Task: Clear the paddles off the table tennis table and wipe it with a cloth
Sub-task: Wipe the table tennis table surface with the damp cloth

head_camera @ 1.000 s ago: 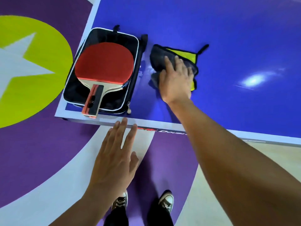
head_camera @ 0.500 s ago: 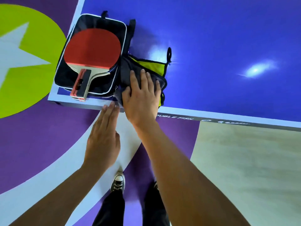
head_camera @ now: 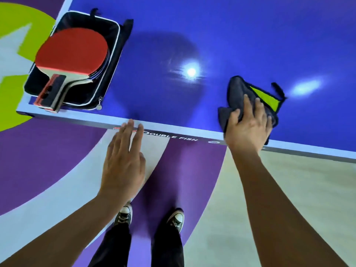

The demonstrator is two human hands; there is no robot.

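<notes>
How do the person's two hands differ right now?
The left hand holds nothing, fingertips at the edge of the table; the right hand presses a cloth onto the table. The left hand hangs mostly over the floor; the right hand lies mostly over the table. Both have fairly straight fingers.

The blue worktop is smooth and glossy, mirroring lamps. The cloth looks soft, matt grey fabric. The paddle has matt red rubber on pale wood.

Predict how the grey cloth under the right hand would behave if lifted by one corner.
Probably floppy: the cloth lies bunched in folds under the right hand. Likely light, and it should slide easily on the glossy table.
</notes>
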